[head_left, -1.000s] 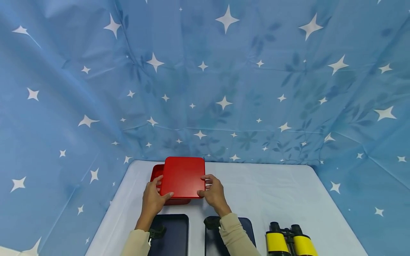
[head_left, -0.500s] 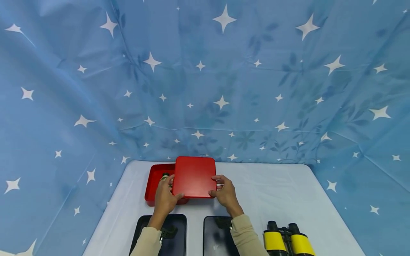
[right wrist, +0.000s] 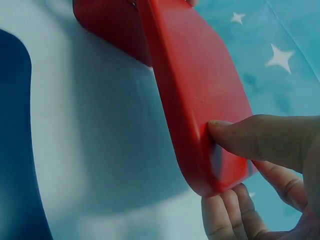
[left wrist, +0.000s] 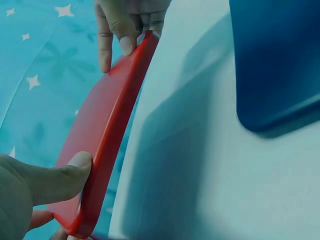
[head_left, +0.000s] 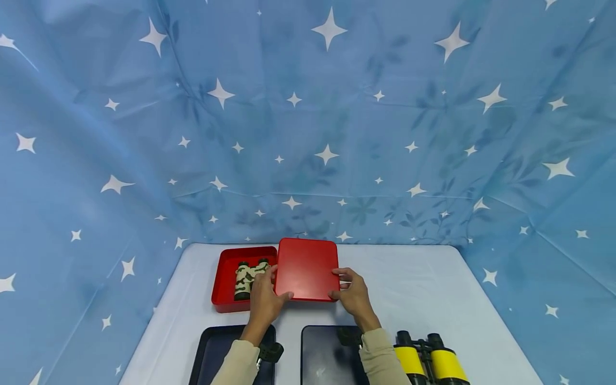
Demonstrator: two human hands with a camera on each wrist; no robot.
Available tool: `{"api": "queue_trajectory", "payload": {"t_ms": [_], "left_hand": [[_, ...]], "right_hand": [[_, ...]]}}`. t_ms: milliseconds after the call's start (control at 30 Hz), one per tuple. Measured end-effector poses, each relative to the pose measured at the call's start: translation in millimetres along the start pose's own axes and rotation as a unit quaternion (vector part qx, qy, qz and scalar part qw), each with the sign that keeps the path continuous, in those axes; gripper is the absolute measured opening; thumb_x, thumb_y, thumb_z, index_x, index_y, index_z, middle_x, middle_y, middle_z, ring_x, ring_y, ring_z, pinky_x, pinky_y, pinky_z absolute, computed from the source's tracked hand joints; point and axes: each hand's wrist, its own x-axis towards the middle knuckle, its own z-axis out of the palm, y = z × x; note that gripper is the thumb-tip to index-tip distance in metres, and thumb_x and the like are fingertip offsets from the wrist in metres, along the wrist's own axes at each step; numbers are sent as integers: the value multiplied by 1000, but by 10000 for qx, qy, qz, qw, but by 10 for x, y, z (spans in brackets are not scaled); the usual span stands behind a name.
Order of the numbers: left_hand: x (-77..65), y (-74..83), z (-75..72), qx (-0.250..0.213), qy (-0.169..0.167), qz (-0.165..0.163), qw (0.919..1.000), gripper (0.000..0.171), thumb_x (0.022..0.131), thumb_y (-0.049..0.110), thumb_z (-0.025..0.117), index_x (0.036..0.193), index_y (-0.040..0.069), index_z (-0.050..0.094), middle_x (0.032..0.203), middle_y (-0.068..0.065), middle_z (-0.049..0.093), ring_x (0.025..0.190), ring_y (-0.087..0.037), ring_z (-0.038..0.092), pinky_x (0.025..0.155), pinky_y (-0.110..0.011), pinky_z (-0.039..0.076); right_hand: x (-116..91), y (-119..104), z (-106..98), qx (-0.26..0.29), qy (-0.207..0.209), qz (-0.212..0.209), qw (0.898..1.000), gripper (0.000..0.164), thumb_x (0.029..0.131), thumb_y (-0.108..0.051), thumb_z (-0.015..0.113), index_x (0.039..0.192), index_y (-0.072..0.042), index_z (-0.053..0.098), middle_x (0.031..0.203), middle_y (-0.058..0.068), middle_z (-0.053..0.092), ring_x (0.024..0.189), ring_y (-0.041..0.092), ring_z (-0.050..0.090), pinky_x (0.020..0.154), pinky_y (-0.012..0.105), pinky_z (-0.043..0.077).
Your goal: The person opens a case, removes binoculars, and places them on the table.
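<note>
Both hands hold a flat red lid [head_left: 308,270] up over the white table. My left hand [head_left: 266,299] grips its left edge, thumb on the top face and fingers beneath. On the opposite edge my right hand [head_left: 353,293] pinches it the same way, and the right wrist view shows the thumb [right wrist: 260,140] on top with fingertips underneath. Left of the lid sits a red box [head_left: 223,283], open at the top. Inside it lie camouflage-patterned binoculars [head_left: 244,278], partly hidden behind my left hand. The lid's shadow falls on the cloth in both wrist views.
Two dark trays stand at the front, a left tray [head_left: 212,347] and a right tray [head_left: 320,358], each partly under a forearm. Yellow and black binoculars [head_left: 428,358] lie at the front right. A blue star-patterned curtain [head_left: 308,123] hangs behind the white table [head_left: 409,289].
Both hands have moved the lid rightward off the red box, uncovering the camouflage binoculars inside. The view has also shifted slightly.
</note>
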Motion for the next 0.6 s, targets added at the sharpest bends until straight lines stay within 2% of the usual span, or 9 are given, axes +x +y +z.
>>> {"api": "queue_trajectory", "payload": {"t_ms": [200,500,600], "left_hand": [[-26,99,188,93,-11,-139,9999,85,66,22,94,141,15,54,114,-13,60,101,-25,57,84,-46,54],[-134,174,391,244,-217,-202,9993,85,66,20,93,141,13,53,113,-12,56,98,-22,54,81,-40,52],[-160,192,442,260,-230,-195,9992,85,67,20,93,141,12,53,115,-13,55,100,-24,54,84,-42,51]], "right_hand": [[-6,79,-142,-39,171,90,9998,57,73,3,82,124,-18,67,125,14,59,98,30,60,71,38,59],[-33,188,-299,-33,250,286,9993,57,72,8,80,123,-16,68,126,16,59,96,28,61,67,33,58],[-36,232,-335,-56,265,293,9992,57,71,8,80,122,-15,69,125,17,60,94,27,61,66,33,57]]}}
